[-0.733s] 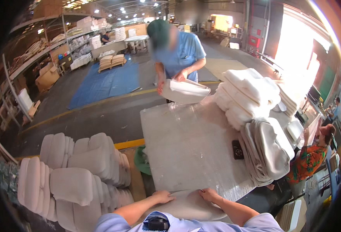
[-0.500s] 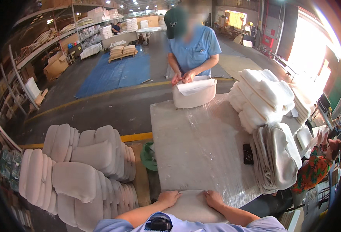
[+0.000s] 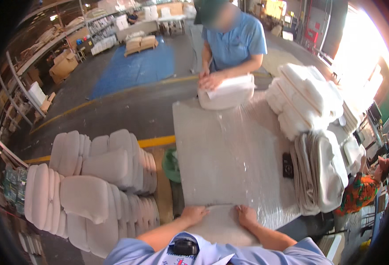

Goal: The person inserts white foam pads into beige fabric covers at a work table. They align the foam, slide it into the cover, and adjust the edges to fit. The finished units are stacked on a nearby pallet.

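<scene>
A pale, rounded cushion (image 3: 222,226) lies at the near edge of the table, close to my body. My left hand (image 3: 195,215) grips its far left corner with the fingers curled over the edge. At the far right corner my right hand (image 3: 246,216) holds the same cushion, fingers bent round its rim. Its near part is hidden by my shirt. Across the table a co-worker in a blue shirt has both hands on another pale cushion (image 3: 225,100), which has a white sheet (image 3: 232,86) over its top.
The table (image 3: 230,154) is covered with clear plastic. On its right are folded grey covers (image 3: 320,172), fluffy white padding (image 3: 307,101) and a dark phone-like object (image 3: 287,165). Stacks of cushions (image 3: 84,194) stand at left. A green bag (image 3: 171,165) is beside the table.
My view has tilted slightly down. The co-worker leans further forward, hands now pressed on the sheet and cushion. My hands keep their hold on the near cushion.
</scene>
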{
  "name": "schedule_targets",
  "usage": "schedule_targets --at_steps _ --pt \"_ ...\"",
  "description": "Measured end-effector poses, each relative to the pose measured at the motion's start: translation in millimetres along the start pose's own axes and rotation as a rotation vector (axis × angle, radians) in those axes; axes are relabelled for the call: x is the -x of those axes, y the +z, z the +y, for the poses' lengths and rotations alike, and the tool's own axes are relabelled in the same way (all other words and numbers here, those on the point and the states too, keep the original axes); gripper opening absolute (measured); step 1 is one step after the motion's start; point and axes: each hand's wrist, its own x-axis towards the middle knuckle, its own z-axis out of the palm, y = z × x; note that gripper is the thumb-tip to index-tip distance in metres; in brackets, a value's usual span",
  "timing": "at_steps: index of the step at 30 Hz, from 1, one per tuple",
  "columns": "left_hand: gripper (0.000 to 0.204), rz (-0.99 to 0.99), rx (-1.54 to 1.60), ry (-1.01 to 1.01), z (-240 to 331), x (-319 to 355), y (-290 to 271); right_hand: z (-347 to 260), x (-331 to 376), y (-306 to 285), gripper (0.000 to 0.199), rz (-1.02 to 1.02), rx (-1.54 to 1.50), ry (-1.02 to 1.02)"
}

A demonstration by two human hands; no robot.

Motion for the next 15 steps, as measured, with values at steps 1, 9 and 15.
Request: schedule_targets --at_steps 1,9,15 --pt "0.053 -0.069 -0.029 -0.066 -5 3 -2 5 1 -3 0.048 -0.04 0.013 -0.032" --pt "0.043 -0.051 0.014 -0.229 -33 39 -2 21 12 -5 0.04 -0.014 -0.083 -0.013" --pt "0.039 0.21 -0.09 -0.116 -36 37 11 20 7 3 0.034 0.083 -0.176 -0.017"
